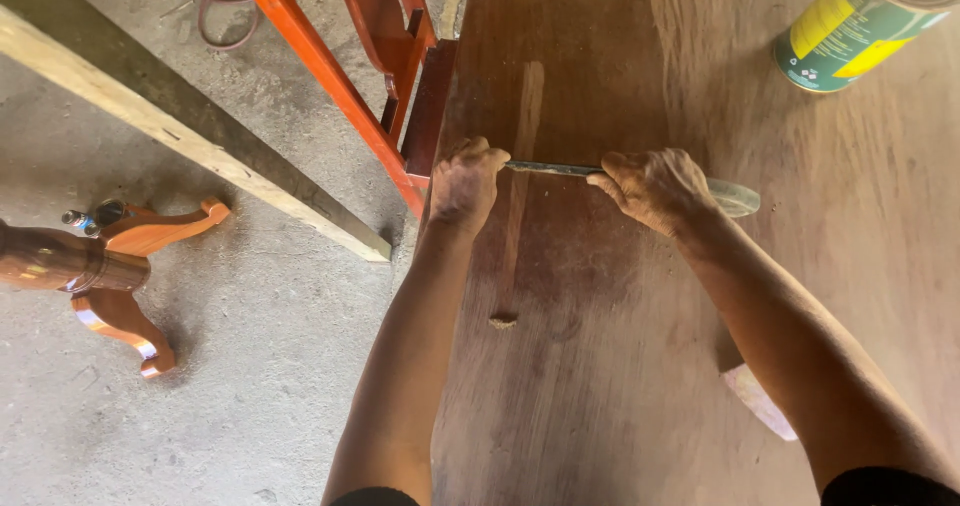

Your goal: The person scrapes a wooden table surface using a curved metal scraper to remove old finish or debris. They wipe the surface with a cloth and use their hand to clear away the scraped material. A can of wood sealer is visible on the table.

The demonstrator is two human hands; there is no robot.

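Hands meet across a broad brown wooden panel (620, 366) in the head view, the only view here, both gripping 1 long thin scraper blade (555, 169) laid crosswise on the wood. The left hand (466, 181) is curled tight around the blade's left end near the panel's left edge, so that end is hidden inside the fist. The right hand (655, 188) is closed over the other part of the blade, knuckles up, and covers most of it; only a short dark metal stretch shows between the 2 hands. A pale, rounded, see-through end (738, 199) pokes out past the right hand, and whether it belongs to the blade is hard to tell. A lighter scraped strip (518, 196) runs down the panel under the blade, ending in a small heap of shavings (503, 320). At the top right a green and yellow can (860, 26) stands on the panel, cut off by the frame. A pale flat piece (758, 398) peeks from under the right forearm, mostly hidden. Left of the panel, on the grey concrete floor (250, 386), lie a long pale timber plank (190, 131), an orange-red wooden frame (350, 66) touching the panel's edge, and a carved, varnished pedestal leg (100, 266) partly cut off at the left border
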